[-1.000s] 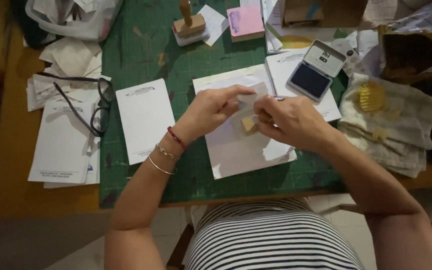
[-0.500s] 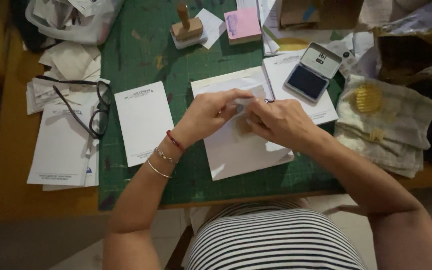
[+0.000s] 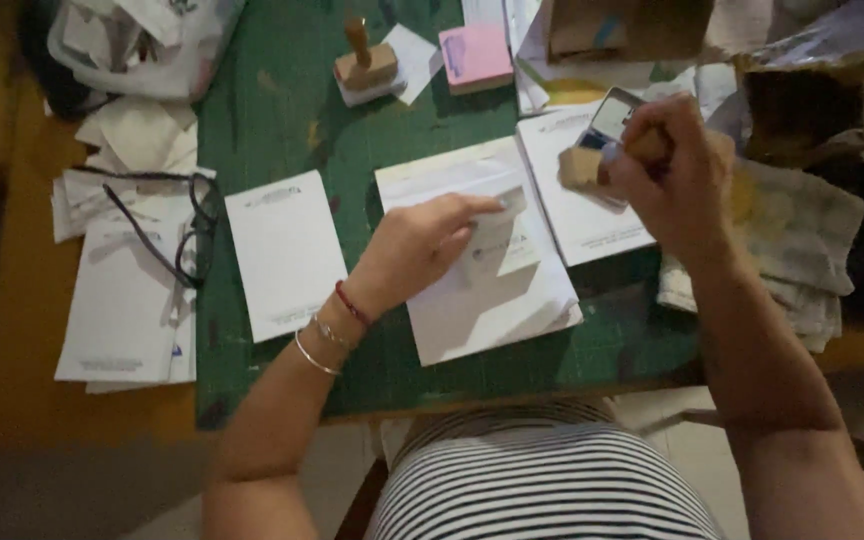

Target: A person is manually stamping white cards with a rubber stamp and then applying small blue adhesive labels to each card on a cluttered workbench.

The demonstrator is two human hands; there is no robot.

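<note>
The wooden stamp [image 3: 592, 165] sits in her right hand [image 3: 672, 180], fingers clenched around its handle, its block held over the open ink pad [image 3: 614, 122] near the far right of the green cutting mat [image 3: 272, 120]. Whether the block touches the pad, I cannot tell from here. Her left hand [image 3: 422, 245] rests on a small white card [image 3: 504, 240], fingertips pressing it flat rather than gripping it; the card lies on top of a stack of white sheets [image 3: 492, 300] in the middle of the mat. A red thread and 2 thin bangles [image 3: 327, 335] ring that wrist. Just left of the stack lies a single white notepad sheet [image 3: 287, 255]. Further left, off the mat, a pair of black glasses [image 3: 187, 235] lies across more papers. At the far edge of the mat stand a second wooden stamp [image 3: 364, 62] and a pink pad [image 3: 475, 55]. A crumpled cloth [image 3: 802, 250] lies to the right, beside her right forearm.
</note>
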